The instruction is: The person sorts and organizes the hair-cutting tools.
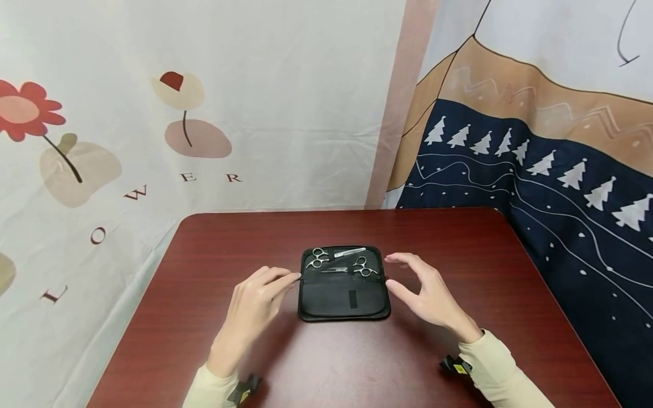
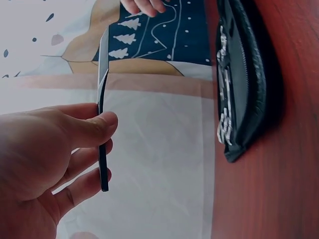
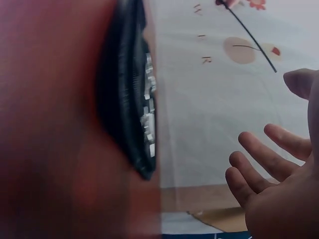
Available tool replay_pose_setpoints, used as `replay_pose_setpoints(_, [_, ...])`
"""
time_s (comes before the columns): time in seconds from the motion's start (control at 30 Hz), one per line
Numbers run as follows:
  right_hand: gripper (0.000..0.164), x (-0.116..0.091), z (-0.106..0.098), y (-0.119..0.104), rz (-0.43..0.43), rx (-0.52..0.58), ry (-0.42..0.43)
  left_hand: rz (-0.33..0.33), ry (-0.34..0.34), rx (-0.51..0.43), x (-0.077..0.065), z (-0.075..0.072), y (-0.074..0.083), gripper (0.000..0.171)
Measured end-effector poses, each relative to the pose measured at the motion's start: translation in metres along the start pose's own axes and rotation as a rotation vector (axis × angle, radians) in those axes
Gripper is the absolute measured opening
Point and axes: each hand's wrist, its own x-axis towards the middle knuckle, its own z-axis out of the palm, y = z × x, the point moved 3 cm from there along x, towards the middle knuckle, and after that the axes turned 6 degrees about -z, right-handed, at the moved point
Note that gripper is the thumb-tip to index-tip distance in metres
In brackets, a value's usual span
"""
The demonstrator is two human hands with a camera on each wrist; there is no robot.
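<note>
A black zip case (image 1: 326, 299) lies unfolded on the table. Two pairs of silver scissors sit in its far half: one pair (image 1: 350, 253) above, the other pair (image 1: 334, 270) below, pointing the opposite way. My left hand (image 1: 251, 303) is at the case's left edge, pinching a thin flat black tool (image 2: 103, 167) between thumb and fingertips. That tool is edge-on with a greyish, wider far end, so its exact kind is unclear. My right hand (image 1: 433, 294) is beside the case's right edge, fingers spread and thumb apart, holding nothing.
The case rests on a dark red wooden table (image 1: 229, 238) with rounded corners. Behind it hangs a pale cloth (image 1: 306, 113) printed with flowers and letters. At the right is a navy and tan cloth (image 1: 459, 181) with white trees.
</note>
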Motion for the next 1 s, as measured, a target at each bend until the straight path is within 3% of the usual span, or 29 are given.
replay_pose_setpoints(0.27, [0.061,-0.017,0.006,0.008,-0.031,-0.135,-0.1,-0.025,-0.065,0.007,-0.012,0.003,-0.01,0.024])
replay_pose_setpoints(0.53, [0.068,-0.029,0.015,0.016,-0.022,-0.181,-0.201,-0.026,-0.105,0.01,-0.023,0.006,-0.02,0.022])
replay_pose_setpoints(1.0, [0.073,-0.036,0.028,0.034,-0.045,-0.278,-0.272,-0.035,-0.222,0.041,-0.034,0.021,-0.034,0.023])
